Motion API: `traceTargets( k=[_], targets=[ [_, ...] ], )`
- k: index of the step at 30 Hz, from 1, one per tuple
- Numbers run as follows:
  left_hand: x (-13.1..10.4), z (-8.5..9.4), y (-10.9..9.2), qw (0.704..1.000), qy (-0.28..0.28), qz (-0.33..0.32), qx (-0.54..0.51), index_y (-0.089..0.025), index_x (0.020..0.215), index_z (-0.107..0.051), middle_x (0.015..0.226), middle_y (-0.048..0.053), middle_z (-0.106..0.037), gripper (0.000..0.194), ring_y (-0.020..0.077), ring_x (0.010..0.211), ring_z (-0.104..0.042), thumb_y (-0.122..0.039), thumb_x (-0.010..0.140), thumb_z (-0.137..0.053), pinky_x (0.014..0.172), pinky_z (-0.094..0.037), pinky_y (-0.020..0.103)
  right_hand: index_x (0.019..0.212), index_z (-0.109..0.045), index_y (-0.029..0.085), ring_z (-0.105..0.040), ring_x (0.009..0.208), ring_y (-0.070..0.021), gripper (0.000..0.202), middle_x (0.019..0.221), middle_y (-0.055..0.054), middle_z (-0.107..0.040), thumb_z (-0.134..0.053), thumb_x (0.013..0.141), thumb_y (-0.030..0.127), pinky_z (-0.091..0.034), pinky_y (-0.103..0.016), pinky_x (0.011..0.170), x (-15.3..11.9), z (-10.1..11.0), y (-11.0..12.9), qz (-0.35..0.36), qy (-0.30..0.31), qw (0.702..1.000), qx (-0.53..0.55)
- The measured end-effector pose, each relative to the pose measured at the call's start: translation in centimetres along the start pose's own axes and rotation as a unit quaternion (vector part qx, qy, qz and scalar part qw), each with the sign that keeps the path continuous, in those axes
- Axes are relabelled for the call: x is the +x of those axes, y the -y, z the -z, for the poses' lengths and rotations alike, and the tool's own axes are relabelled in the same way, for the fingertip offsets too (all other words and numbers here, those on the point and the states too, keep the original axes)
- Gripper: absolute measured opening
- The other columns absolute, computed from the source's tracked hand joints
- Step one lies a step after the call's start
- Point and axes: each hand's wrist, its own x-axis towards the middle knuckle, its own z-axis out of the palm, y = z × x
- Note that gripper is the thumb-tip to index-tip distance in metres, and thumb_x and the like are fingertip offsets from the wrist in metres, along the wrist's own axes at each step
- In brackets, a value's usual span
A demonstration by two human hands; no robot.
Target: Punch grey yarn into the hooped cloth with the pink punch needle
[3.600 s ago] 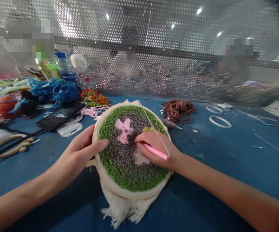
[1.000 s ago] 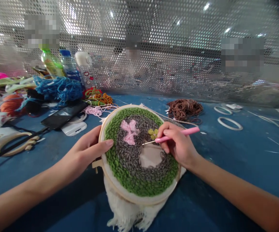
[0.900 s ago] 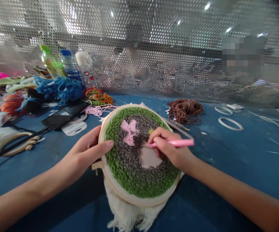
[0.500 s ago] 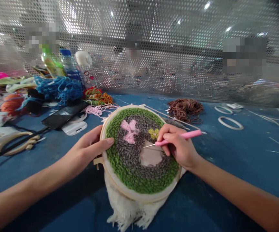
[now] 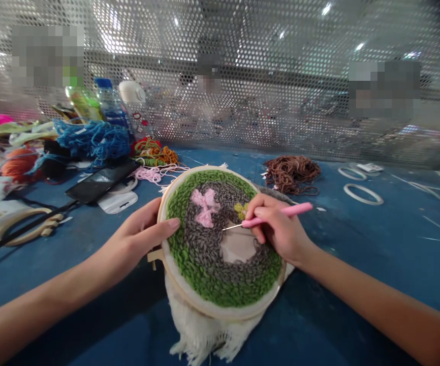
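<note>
My left hand (image 5: 149,226) grips the left rim of a round embroidery hoop (image 5: 174,277), thumb on the front and fingers hidden behind. Stretched in the hoop is cloth worked with a green yarn border, a grey yarn field, a pink bow (image 5: 205,207) and a yellow flower (image 5: 240,209). A pale bare patch of cloth (image 5: 239,245) shows near the middle. My right hand (image 5: 275,226) holds a pink-handled punch needle (image 5: 277,214), its thin metal tip at the upper left edge of the bare patch. Fringed white cloth (image 5: 208,330) hangs below the hoop.
Behind the blue table (image 5: 357,274) stands a perforated metal screen (image 5: 243,112). Brown yarn (image 5: 292,173) and white rings (image 5: 364,194) lie at the right. Blue yarn (image 5: 92,140), a phone (image 5: 101,180), bottles (image 5: 111,104) and a spare wooden hoop (image 5: 4,231) are at the left.
The punch needle's tip has shifted slightly left and up, and my right hand has moved with it. My left hand and the hoop stay nearly in place.
</note>
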Motion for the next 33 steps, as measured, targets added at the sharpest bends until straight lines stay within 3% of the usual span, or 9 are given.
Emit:
traceTargets(
  k=[5,7,10,13,17,21,25,28,33],
  targets=[
    [-0.1,0.1,0.4,1.000,0.011,-0.014,-0.021,-0.026,0.121,-0.067,0.108,-0.002,-0.079,0.045,0.0217,0.095,-0.074,-0.027,0.078,-0.080,0.073,-0.059,0.018,0.089,-0.066,0.019,-0.059,0.065,-0.0129,0.011,0.075,-0.001,-0.067,-0.056,0.089,0.023,-0.043,-0.026,0.062,-0.6,-1.6,0.6,0.083,0.118,0.958,-0.247],
    [-0.1,0.1,0.4,1.000,0.007,-0.010,-0.018,-0.027,0.121,-0.067,0.107,-0.003,-0.080,0.045,0.0216,0.094,-0.074,-0.030,0.078,-0.080,0.073,-0.059,0.018,0.088,-0.066,0.019,-0.058,0.062,-0.0121,0.011,0.074,0.000,-0.067,-0.056,0.088,0.022,-0.042,-0.025,0.060,-0.6,-1.5,0.6,0.065,0.116,0.966,-0.223],
    [-0.1,0.1,0.3,1.000,-0.003,0.000,-0.005,-0.027,0.121,-0.068,0.099,-0.003,-0.081,0.044,0.0220,0.091,-0.075,-0.035,0.079,-0.080,0.069,-0.059,0.018,0.077,-0.062,0.019,-0.046,0.044,-0.0098,0.017,0.052,0.005,-0.055,-0.050,0.088,0.023,-0.033,-0.022,0.046,-0.4,-0.7,0.4,0.004,0.031,0.998,-0.055],
    [0.1,0.2,0.2,1.000,-0.004,0.001,-0.002,-0.026,0.117,-0.070,0.098,-0.003,-0.081,0.042,0.0215,0.091,-0.074,-0.030,0.078,-0.081,0.070,-0.059,0.017,0.070,-0.059,0.020,-0.035,0.035,-0.0084,0.019,0.042,0.007,-0.046,-0.047,0.085,0.024,-0.025,-0.022,0.040,-0.5,0.1,0.2,-0.003,-0.036,0.998,0.051],
    [0.0,0.2,0.2,1.000,0.004,0.009,-0.005,-0.026,0.119,-0.067,0.102,-0.003,-0.081,0.043,0.0214,0.092,-0.074,-0.028,0.078,-0.080,0.071,-0.059,0.018,0.073,-0.060,0.020,-0.044,0.043,-0.0097,0.018,0.050,0.005,-0.052,-0.048,0.086,0.021,-0.032,-0.022,0.045,-1.0,-0.4,0.6,0.008,0.040,0.997,-0.072],
    [-0.2,0.1,0.2,1.000,0.012,-0.002,-0.015,-0.026,0.124,-0.064,0.116,-0.001,-0.078,0.049,0.0252,0.101,-0.073,-0.031,0.078,-0.079,0.073,-0.061,0.021,0.083,-0.066,0.019,-0.060,0.067,-0.0141,0.011,0.076,-0.002,-0.068,-0.055,0.085,0.021,-0.043,-0.026,0.063,-1.1,-1.4,1.2,0.062,0.134,0.962,-0.229],
    [0.0,0.2,0.2,1.000,0.016,0.013,-0.021,-0.027,0.123,-0.064,0.113,-0.002,-0.078,0.046,0.0215,0.092,-0.074,-0.027,0.079,-0.078,0.071,-0.061,0.018,0.073,-0.060,0.019,-0.044,0.042,-0.0095,0.017,0.049,0.005,-0.052,-0.049,0.085,0.022,-0.032,-0.022,0.045,-0.7,-0.7,0.9,-0.016,0.033,0.998,-0.047],
    [0.2,0.4,0.3,1.000,0.016,0.018,-0.019,-0.026,0.122,-0.066,0.105,-0.002,-0.080,0.044,0.0215,0.088,-0.075,-0.025,0.079,-0.078,0.071,-0.061,0.020,0.068,-0.057,0.020,-0.032,0.034,-0.0079,0.019,0.040,0.008,-0.042,-0.048,0.084,0.024,-0.021,-0.022,0.039,-0.6,0.1,0.3,-0.026,-0.041,0.997,0.062],
    [0.0,0.4,0.3,1.000,0.001,-0.005,0.022,-0.024,0.124,-0.065,0.110,0.003,-0.078,0.049,0.0284,0.096,-0.073,-0.034,0.078,-0.078,0.073,-0.061,0.026,0.077,-0.059,0.020,-0.044,0.044,-0.0103,0.017,0.051,0.005,-0.053,-0.048,0.089,0.024,-0.034,-0.023,0.046,-0.9,-0.9,0.6,0.002,0.033,0.997,-0.076]
  ],
)
